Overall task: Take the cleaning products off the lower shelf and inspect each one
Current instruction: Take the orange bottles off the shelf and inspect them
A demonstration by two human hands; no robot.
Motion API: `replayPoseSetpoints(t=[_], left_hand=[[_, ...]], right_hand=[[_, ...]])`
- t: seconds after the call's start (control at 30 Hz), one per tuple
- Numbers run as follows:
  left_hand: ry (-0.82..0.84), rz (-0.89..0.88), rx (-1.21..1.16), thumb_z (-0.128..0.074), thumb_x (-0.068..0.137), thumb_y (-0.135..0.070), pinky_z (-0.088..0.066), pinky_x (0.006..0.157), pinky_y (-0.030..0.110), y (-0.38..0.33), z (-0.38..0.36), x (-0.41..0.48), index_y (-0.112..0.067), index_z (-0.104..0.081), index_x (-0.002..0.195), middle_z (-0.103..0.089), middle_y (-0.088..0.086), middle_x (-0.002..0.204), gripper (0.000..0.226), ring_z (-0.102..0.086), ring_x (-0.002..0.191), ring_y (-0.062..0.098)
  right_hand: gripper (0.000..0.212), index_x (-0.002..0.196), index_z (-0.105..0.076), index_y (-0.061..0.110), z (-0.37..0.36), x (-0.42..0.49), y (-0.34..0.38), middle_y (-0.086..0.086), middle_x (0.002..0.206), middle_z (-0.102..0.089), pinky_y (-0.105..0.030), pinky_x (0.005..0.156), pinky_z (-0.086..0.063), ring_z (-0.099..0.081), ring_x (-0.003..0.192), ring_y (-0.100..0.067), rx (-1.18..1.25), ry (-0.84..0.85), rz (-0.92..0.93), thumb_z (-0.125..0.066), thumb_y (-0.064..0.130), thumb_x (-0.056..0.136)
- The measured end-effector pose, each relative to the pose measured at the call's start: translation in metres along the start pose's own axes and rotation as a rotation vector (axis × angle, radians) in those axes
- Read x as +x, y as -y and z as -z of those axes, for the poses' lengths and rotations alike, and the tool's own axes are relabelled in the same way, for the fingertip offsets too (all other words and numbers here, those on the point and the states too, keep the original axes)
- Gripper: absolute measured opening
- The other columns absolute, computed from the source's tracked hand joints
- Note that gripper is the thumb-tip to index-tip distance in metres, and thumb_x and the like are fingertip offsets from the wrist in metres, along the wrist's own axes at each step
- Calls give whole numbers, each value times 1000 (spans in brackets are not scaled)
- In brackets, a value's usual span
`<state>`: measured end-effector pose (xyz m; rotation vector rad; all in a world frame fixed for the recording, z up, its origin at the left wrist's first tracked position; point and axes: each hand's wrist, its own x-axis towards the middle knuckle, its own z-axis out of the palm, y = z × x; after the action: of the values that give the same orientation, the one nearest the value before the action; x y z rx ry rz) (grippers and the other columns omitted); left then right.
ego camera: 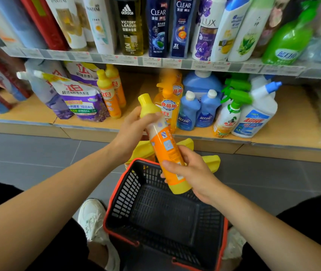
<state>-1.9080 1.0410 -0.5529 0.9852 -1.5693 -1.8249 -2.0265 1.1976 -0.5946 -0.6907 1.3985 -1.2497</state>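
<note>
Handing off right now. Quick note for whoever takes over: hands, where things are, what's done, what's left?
Left hand grips the orange bottle just below its yellow cap. Right hand holds its lower end.
The bottle is tilted above the basket on the floor, label side up.
Done: this bottle is off the lower shelf and under inspection.
Left, all on the shelf: pouches, two orange bottles, pump bottles, blue bottles, spray bottles. Take and inspect each.
</note>
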Motion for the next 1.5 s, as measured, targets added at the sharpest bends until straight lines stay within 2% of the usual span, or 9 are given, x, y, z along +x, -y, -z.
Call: replayPoseSetpoints(t=[0.1,0.2,0.3,0.43,0.6,0.73,1.1,1.33,1.5], left_hand=[[37,64,-87,-62,94,-25,-59,80,33,-5,7,3,-23,-66,101,-76,-5,94,8,-71,97,23],[95,12,-35,-70,91,-24,-59,73,30,-7,7,-1,-18,-63,113,-75,2,105,24,-74,93,20],[98,-70,72,-76,86,-30,-60,72,28,-5,0,-9,-22,-61,111,-69,10,114,30,-73,96,20],[151,-231,216,-81,79,-35,-60,73,34,-6,-6,-18,-21,-62,113,-65,12,111,41,-68,98,25],[201,-371,376,-79,82,-33,-52,87,42,-4,-7,-27,-15,-61,122,-64,11,116,48,-61,106,28],[212,-416,387,-76,86,-31,-56,80,31,-11,-3,-33,-22,-63,120,-64,1,117,37,-62,104,15],[316,-637,539,-78,86,-25,-56,76,22,-22,7,-40,-13,-70,118,-68,1,112,35,-64,103,23],[282,-726,697,-75,88,-28,-56,72,28,-24,11,-43,-17,-67,111,-66,-5,105,27,-64,95,17],[234,-773,842,-71,93,-32,-57,71,31,-26,19,-42,-20,-69,119,-67,-2,108,29,-66,90,13]], right_hand=[[43,121,-68,20,8,0,5,-7,116,-75,-36,86,-58,-72,104,-26,60,106,-70,-72,32,80],[45,124,-67,19,9,2,5,-7,118,-74,-40,93,-56,-70,107,-25,44,155,-87,-71,30,80],[60,120,-63,31,4,4,3,3,111,-74,-46,95,-57,-71,102,-20,-208,75,2,-82,47,66],[64,114,-55,47,2,6,3,16,111,-70,-33,88,-58,-67,103,-3,-376,-109,155,-83,59,58],[67,122,-55,42,3,6,4,16,115,-69,-37,87,-59,-68,105,-9,-383,-156,280,-84,54,62],[66,122,-56,37,8,6,5,11,117,-68,-48,90,-57,-67,108,-13,-393,-160,305,-86,45,64],[65,124,-59,31,16,8,2,4,118,-68,-50,98,-53,-65,112,-17,-394,-132,367,-92,17,69],[68,127,-60,30,13,7,-3,7,119,-67,-46,97,-52,-62,114,-15,-470,-161,422,-92,20,68],[63,126,-62,30,14,6,-5,15,117,-62,-26,89,-52,-59,110,-4,-666,-337,551,-91,30,69]])
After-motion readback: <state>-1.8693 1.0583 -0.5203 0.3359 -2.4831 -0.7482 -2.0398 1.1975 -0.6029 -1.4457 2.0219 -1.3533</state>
